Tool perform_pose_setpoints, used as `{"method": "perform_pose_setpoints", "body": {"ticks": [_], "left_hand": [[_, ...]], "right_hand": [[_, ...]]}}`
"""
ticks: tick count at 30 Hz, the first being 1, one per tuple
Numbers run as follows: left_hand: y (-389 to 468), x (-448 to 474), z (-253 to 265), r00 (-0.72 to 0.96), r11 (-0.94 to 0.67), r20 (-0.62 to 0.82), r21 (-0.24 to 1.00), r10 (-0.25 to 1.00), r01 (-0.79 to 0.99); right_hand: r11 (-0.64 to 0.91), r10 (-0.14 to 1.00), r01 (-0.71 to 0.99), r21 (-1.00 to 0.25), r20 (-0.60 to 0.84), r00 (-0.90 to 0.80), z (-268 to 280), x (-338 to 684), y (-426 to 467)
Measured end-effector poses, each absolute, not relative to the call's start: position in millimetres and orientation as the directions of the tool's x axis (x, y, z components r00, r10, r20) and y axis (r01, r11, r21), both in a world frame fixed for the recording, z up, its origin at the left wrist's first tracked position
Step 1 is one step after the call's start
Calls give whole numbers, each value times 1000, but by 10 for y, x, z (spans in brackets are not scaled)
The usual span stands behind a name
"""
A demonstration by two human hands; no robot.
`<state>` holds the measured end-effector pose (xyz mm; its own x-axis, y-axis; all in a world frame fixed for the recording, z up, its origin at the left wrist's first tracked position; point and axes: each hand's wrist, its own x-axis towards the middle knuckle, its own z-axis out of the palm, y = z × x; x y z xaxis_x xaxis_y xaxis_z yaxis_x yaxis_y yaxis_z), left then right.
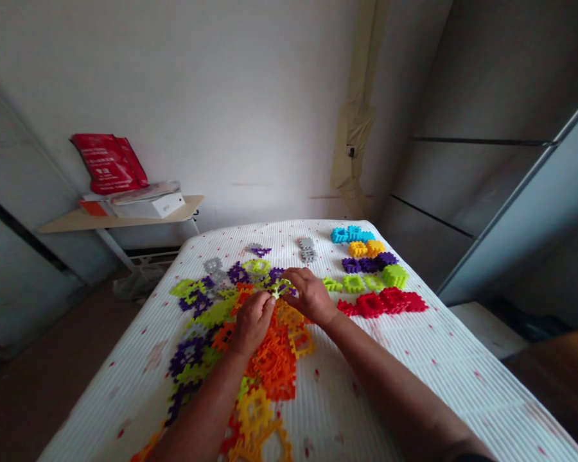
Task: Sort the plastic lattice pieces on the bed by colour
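Note:
My left hand [254, 322] pinches a small lime-green interlocking plastic piece [276, 292] between thumb and fingers, just above the pile. From the right, my right hand [311, 296] curls its thumb and fingers around the far side of the same piece; the hands partly hide it. Beneath my hands spreads a heap of loose notched pieces: orange pieces [272, 359] in the middle, yellow pieces [255, 410] nearer me, purple pieces [187, 356] and lime pieces [216, 312] to the left. Grey pieces [213, 266] lie at the back left.
Along the table's right side are rows of assembled pieces: blue [353, 234], yellow-orange [366, 248], purple [368, 264], lime [395, 276] and red [390, 301]. A grey pair [307, 250] stands at the back. A side table [62, 221] carries a red bag [108, 163] and a white box [164, 204].

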<state>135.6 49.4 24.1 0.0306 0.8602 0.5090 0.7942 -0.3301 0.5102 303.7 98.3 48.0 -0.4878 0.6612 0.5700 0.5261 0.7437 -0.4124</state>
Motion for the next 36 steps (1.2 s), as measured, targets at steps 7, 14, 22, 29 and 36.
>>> {"method": "perform_pose_setpoints", "body": {"ticks": [7, 14, 22, 29, 36], "left_hand": [[496, 1340, 210, 83, -349, 461, 529, 883, 774], [484, 1338, 202, 123, -363, 425, 547, 897, 755], [493, 1337, 199, 145, -363, 408, 530, 901, 766], [484, 1345, 208, 135, -362, 411, 546, 901, 756], [477, 1361, 233, 132, -368, 419, 551, 898, 749]], "right_hand": [[728, 678, 642, -241, 389, -624, 593, 3021, 901], [675, 733, 707, -212, 299, -611, 765, 3469, 1111], [490, 869, 870, -54, 105, -483, 819, 4084, 1385], [459, 886, 888, 37, 51, -461, 719, 4034, 1370], [459, 887, 883, 99, 13, -462, 714, 3998, 1364]]}}
